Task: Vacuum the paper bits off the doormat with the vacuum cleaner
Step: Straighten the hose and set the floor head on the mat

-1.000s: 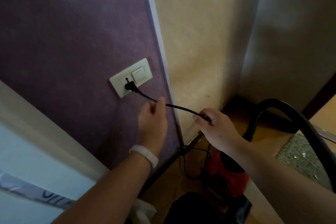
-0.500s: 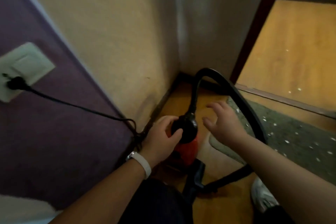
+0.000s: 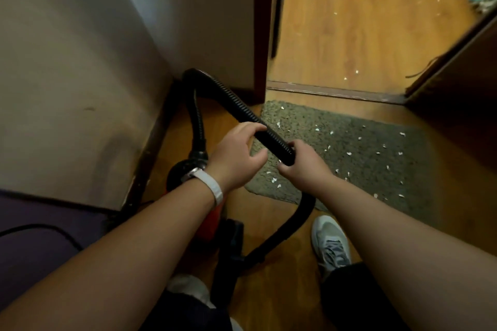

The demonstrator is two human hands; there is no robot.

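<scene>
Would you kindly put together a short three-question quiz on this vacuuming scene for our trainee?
1. True or false: the paper bits lie only on the doormat.
2. What does the right hand grip? A) hose B) cord C) shoe
3. Fill in: the white wristband sits on the ___ wrist.

Key
1. False: a few bits also lie on the floor beyond the doorway.
2. A
3. left
</scene>
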